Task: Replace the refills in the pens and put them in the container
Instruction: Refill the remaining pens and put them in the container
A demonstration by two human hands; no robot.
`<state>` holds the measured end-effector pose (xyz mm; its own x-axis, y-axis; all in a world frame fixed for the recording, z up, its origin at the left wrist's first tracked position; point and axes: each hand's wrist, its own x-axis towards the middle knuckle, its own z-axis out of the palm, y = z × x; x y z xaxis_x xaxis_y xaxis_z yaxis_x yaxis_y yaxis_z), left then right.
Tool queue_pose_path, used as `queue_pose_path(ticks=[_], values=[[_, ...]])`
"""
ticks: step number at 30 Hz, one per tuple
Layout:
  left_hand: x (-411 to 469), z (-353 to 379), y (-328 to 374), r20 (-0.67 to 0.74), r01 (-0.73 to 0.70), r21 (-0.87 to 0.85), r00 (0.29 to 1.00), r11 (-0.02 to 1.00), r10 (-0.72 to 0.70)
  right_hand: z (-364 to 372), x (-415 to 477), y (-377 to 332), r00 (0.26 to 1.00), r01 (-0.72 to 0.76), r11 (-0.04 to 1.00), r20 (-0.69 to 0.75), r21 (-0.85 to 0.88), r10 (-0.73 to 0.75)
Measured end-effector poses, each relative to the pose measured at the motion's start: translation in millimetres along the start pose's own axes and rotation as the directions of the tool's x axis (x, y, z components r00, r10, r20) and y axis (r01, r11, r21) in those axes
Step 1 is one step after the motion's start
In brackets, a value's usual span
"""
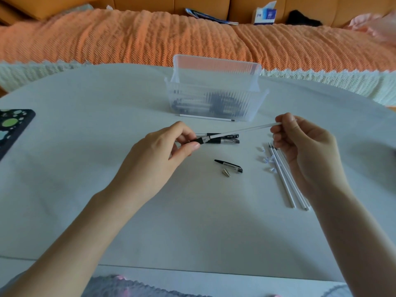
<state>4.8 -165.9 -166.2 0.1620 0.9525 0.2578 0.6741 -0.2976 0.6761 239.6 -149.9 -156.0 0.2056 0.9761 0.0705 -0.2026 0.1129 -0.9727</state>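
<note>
The left hand [162,146] pinches a pen [200,140] by its black rubbery grip, while the right hand [300,144], fingers curled, nips the end of the thin white refill [242,130] slanting out of it. Farther off, on the pale table [107,168], stands the ribbed clear-plastic container [214,91] (dark pens inside); straight spare refills [285,181] lie to the right.

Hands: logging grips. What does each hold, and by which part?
Left hand pinches the pen barrel at its black grip; right hand pinches the white refill at its far end.
</note>
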Motion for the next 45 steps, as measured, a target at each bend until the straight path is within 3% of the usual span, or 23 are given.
queue_pose_path(ticks=[34,45], values=[[-0.8,0.7,0.3,-0.007,-0.016,-0.006,1.000,1.000,0.015,-0.8,-0.9,4.0,1.000,-0.015,0.998,0.014,-0.066,0.016],[-1.8,4.2,3.2,0.029,-0.052,-0.006,0.998,0.999,0.053,22.9,-18.2,4.9,0.955,0.093,0.913,0.295,-0.396,0.031]])
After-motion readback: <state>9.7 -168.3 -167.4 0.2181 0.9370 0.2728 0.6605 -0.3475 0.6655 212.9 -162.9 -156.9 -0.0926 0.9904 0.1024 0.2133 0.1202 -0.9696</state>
